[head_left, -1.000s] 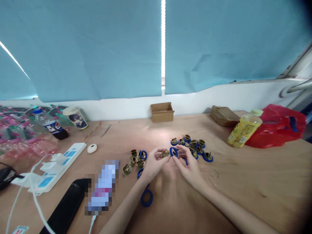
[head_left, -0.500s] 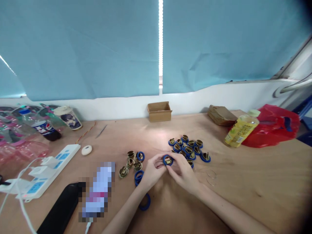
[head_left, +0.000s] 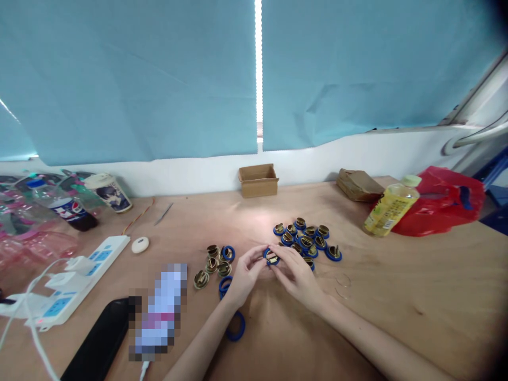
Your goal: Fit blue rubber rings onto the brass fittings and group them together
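Observation:
Both my hands are closed on one round brass-coloured piece with a blue ring (head_left: 271,257) around it, held above the table. My left hand (head_left: 248,272) pinches its left side, and my right hand (head_left: 296,272) grips the right side with fingers over the top. Just beyond my right hand lies a cluster of similar blue-ringed brass pieces (head_left: 306,242). Left of my left hand sit several brass pieces without blue rings (head_left: 211,264), beside a piece within a blue ring (head_left: 228,253). Loose blue rings (head_left: 235,326) lie nearer, partly hidden by my left forearm.
A small cardboard box (head_left: 259,181) stands against the wall. To the right are a yellow-labelled bottle (head_left: 391,209), a red plastic bag (head_left: 436,206) and thin wire rings (head_left: 343,286). A power strip (head_left: 85,283), a black case (head_left: 101,338) and a blurred-out phone (head_left: 162,312) occupy the left.
The ringed brass piece has tilted slightly in my fingers, and my right fingers have shifted over its top edge. The view has moved a little; the other things stay in place.

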{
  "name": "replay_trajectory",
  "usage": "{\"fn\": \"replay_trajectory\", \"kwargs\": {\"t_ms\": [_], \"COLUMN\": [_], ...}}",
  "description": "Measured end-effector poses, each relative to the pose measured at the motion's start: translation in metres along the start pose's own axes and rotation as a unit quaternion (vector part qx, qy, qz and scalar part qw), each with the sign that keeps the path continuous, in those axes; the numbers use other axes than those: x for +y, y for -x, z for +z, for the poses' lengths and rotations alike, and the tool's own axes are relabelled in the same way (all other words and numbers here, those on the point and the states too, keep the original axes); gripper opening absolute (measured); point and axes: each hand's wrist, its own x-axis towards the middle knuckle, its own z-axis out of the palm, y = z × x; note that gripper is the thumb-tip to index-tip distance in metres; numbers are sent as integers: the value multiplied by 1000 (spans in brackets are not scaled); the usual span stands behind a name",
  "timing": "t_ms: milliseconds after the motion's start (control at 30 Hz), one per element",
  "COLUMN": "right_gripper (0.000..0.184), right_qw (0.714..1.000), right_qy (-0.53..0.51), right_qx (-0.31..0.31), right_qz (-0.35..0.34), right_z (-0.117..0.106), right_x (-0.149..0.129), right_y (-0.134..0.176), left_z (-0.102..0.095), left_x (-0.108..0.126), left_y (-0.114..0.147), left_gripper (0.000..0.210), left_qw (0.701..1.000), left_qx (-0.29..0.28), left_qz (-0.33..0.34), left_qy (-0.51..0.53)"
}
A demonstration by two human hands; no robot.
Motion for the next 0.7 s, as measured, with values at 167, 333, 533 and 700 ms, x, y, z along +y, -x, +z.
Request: {"fn": "replay_trajectory", "kwargs": {"t_ms": [167, 333, 533, 700], "right_gripper": [49, 48, 36, 24], "right_qw": [1000, 1000, 995, 984], "right_qy": [-4, 19, -8, -58], "right_qx": [-4, -13, 19, -17], "right_qz": [12, 2, 93, 168], "right_z": [-2, -4, -8, -8], "right_x": [-1, -3, -2, -3], "right_y": [0, 0, -3, -4], "left_z": [0, -1, -3, -4], "left_x": [-1, -6, -10, -11], "left_y": [-1, -2, -4, -5], "left_gripper": [34, 35, 34, 35], "left_qw": [1000, 1000, 999, 999], "left_qx": [-5, -8, 23, 10], "left_qz": [17, 11, 37, 35], "left_qy": [-16, -7, -24, -22]}}
